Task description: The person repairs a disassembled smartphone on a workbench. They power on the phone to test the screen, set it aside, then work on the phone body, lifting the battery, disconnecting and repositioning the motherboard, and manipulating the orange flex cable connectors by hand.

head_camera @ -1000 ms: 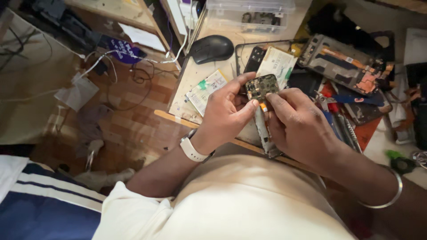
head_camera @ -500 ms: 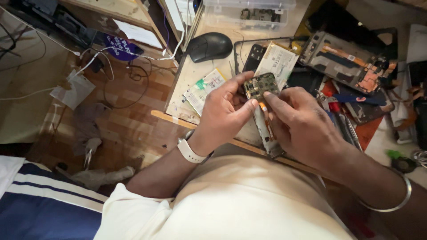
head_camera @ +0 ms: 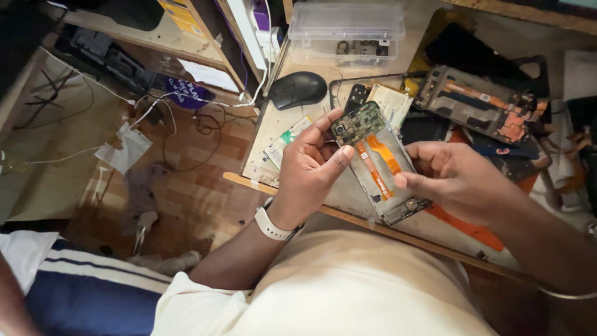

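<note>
Bare desk runs along its left edge, between the black mouse and the near edge. Toward the far edge a clear plastic box blocks passage; phone frames crowd the right side.

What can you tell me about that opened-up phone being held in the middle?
The opened phone is a slim rectangular frame with its back off. A small green circuit board sits at its upper end, and an orange ribbon cable runs down its length. It is tilted above the cluttered workbench. The left hand grips its upper end; the right hand steadies its side.
</note>
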`<state>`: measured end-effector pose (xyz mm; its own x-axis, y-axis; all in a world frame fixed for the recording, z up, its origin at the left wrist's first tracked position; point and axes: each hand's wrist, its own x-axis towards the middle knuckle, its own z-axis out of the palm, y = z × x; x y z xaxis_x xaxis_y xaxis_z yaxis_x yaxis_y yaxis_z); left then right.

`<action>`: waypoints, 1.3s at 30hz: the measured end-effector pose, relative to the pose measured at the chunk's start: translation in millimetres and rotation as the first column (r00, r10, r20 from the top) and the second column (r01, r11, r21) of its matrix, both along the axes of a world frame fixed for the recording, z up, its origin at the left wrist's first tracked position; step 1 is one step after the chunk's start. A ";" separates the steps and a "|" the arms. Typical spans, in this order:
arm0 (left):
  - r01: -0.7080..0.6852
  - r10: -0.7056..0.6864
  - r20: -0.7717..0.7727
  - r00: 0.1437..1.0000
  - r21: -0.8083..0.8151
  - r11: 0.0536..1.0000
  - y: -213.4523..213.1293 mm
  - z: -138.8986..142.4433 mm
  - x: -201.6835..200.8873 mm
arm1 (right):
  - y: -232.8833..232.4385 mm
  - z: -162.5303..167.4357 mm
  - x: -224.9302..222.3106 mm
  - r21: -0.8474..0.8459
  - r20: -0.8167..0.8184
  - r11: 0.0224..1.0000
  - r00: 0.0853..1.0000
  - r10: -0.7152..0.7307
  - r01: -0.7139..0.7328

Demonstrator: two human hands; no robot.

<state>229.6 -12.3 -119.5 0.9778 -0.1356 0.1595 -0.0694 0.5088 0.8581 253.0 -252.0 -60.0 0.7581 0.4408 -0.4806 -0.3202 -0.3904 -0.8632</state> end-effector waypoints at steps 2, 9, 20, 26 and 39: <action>-0.002 0.002 0.001 1.000 0.020 1.000 -0.5 0.7 -1.6 | 5.3 0.1 -1.4 -0.112 0.041 0.993 0.999 -0.032 0.036; 0.015 -0.017 0.033 0.999 0.050 0.999 -4.3 8.0 -7.5 | 26.2 5.8 -5.7 -0.073 0.107 0.988 0.986 -0.126 0.135; -0.195 0.165 0.129 0.978 0.273 0.942 -12.6 4.9 -9.6 | 32.4 3.3 -15.1 -0.237 0.327 0.965 0.945 -0.028 0.111; -0.127 0.110 0.074 0.991 0.298 0.946 -9.7 8.3 -5.5 | 34.2 5.5 -10.0 -0.211 0.291 0.971 0.956 -0.045 0.110; -0.050 0.056 -0.008 0.998 0.325 0.944 -6.9 7.0 2.8 | 44.8 14.8 -1.7 -0.410 0.358 0.904 0.933 0.037 0.121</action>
